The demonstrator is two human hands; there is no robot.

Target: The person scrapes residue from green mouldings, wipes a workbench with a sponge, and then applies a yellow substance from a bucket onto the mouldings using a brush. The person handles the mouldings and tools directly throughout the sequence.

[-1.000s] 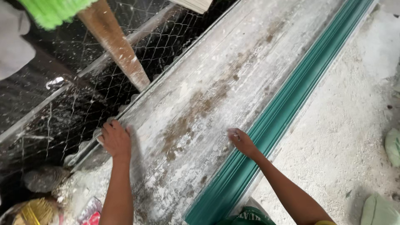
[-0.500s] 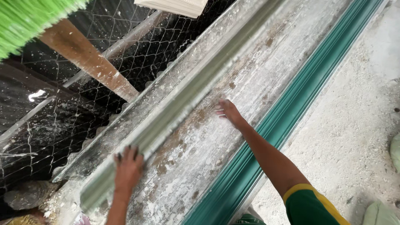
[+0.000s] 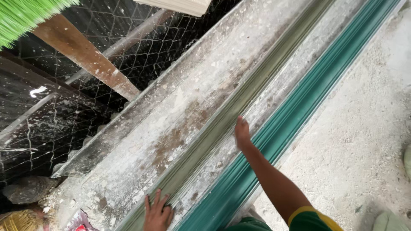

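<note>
Strip: a long dusty pale-green strip [image 3: 222, 124] is laid lengthwise on the slab [image 3: 180, 111], beside the green moulding [image 3: 291, 115].
Left hand: the left hand [image 3: 157, 212] is pressed flat on the strip's near end, fingers spread, nothing clasped.
Right hand: the right hand [image 3: 242, 133] is rested open against the strip farther along.
Mesh: wire mesh [image 3: 64, 107] is seen left of the slab.
Floor: a dusty floor [image 3: 355, 128] is seen right of the moulding.

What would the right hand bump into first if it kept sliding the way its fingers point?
Nothing soon, it seems. The right hand lies on the dusty pale green strip, fingers pointing up along it. The strip runs on bare to the top of the picture, beside the dark green moulding.
</note>
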